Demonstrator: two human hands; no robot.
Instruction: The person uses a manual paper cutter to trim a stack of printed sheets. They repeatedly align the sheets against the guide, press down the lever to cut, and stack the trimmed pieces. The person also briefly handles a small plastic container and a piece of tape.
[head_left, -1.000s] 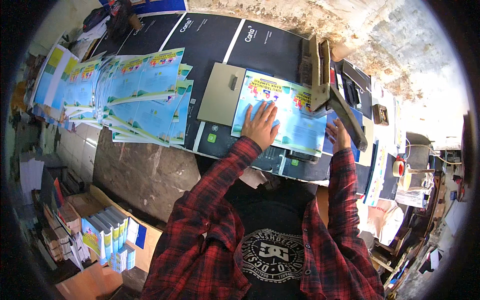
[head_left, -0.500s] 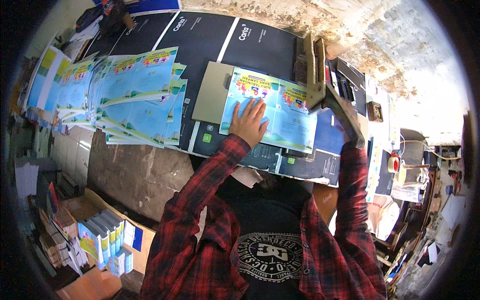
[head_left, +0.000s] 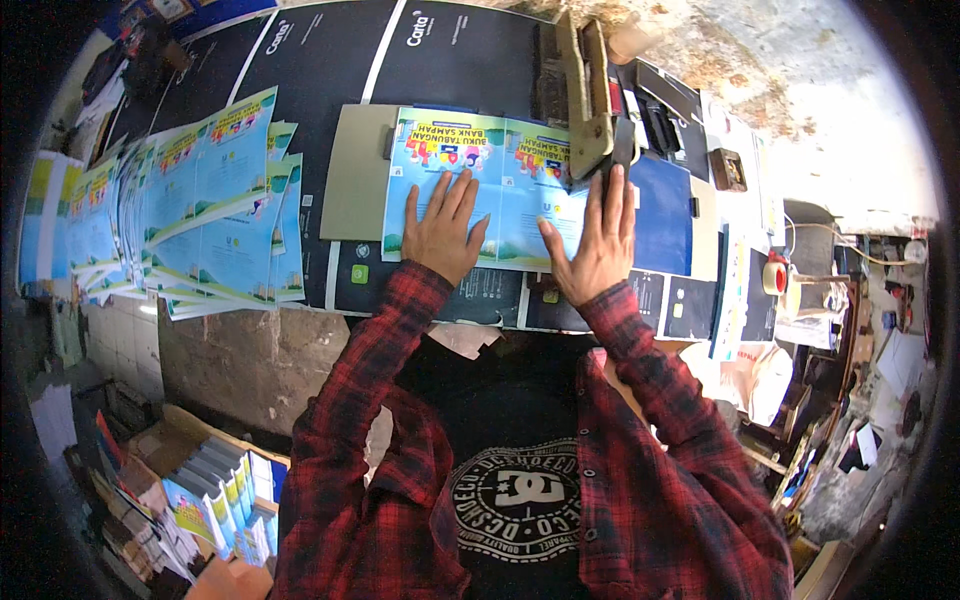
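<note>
A light-blue printed booklet cover [head_left: 530, 225], showing two panels with yellow tops and colourful drawings, lies spread out on the bench. My left hand [head_left: 440, 228] rests flat on its left panel, fingers spread. At the right edge of the cover is my right hand [head_left: 598, 240], its fingers stretched out and the thumb apart. Those fingertips reach the dark lever [head_left: 623, 143] of a large beige bench stapler [head_left: 590, 95]; whether they touch it I cannot tell. The stapler's head stands over the cover's upper right part.
Fanned stacks of similar printed covers [head_left: 205, 220] lie on the bench's left side. Under the cover are a grey-beige board [head_left: 352, 175] and a blue board [head_left: 662, 215]. Tape rolls [head_left: 775, 278] stand at the right. A box of finished booklets [head_left: 215, 500] sits low at left.
My right hand has left the stapler's lever and come down beside the cover; the lever has swung up and away from me. My left hand stays on the cover. The view has shifted.
</note>
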